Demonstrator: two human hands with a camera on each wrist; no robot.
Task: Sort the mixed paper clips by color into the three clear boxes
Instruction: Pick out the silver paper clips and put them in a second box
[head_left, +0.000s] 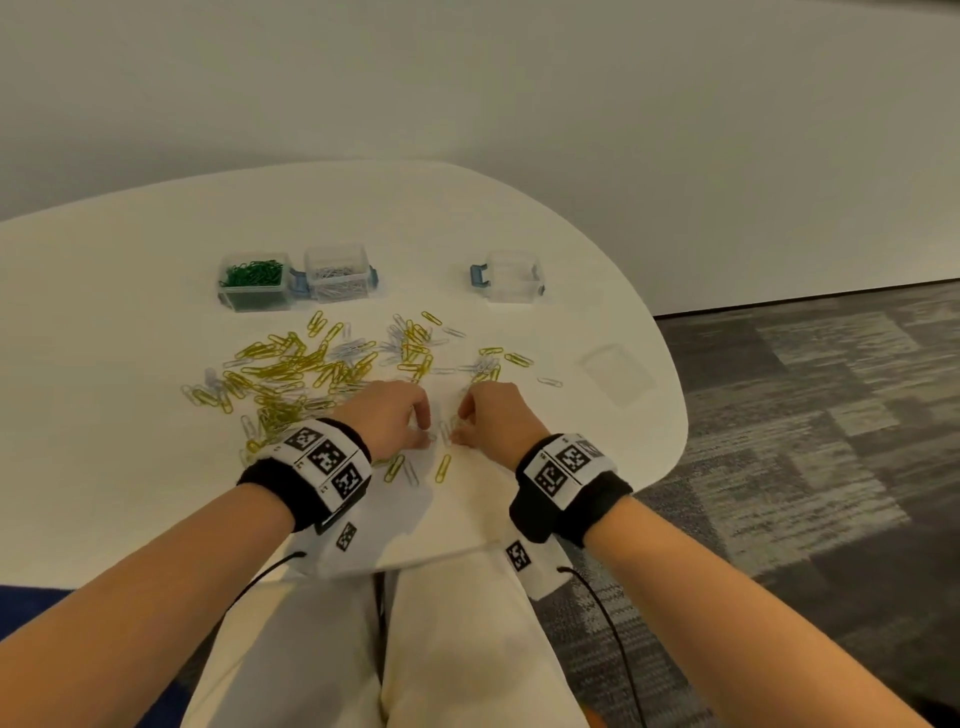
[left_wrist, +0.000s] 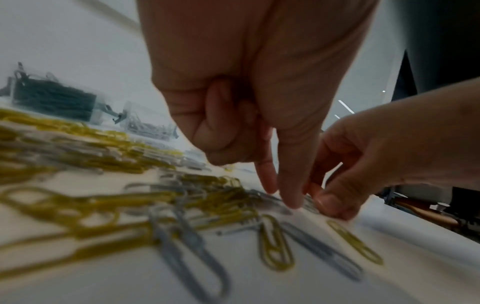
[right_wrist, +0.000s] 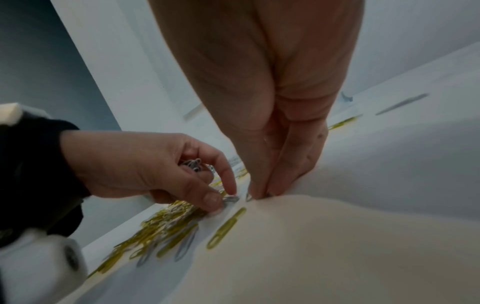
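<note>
- Sorting looks well under way at the far left: the green box (head_left: 253, 280) holds a full load of green clips, and touching its right side the white box (head_left: 336, 274) holds a layer of white clips. A careless reach over them could knock either box and spill sorted clips back into the pile.
- Spread across the white table (head_left: 130, 260), the mixed pile (head_left: 301, 369) is now yellow and white only, thickest left of the hands. The clips overlap, so lifting one may drag a hooked neighbour of the wrong colour along.
- The left hand (head_left: 389, 415) is curled: the right wrist view shows a bundle of white clips (right_wrist: 193, 164) tucked under its bent fingers while thumb and forefinger pinch another white clip (right_wrist: 231, 198) at the table. A full palm is the main risk; opening the pinch to take one more could let the hoard slip out.
- Between the hands, loose clips lie close together, among them a yellow clip (head_left: 442, 467) just below the fingertips. It could be swept up with the white ones by mistake.
- The right hand (head_left: 493, 415) has thumb and fingers pressed together, tips down on the table, pinching at a small white clip (right_wrist: 248, 197); whether it is actually gripped I cannot tell. A flat clip on a smooth top may skid away.
- Further right, well apart from the others, the third box (head_left: 511, 278) looks empty, presumably for yellow.
</note>
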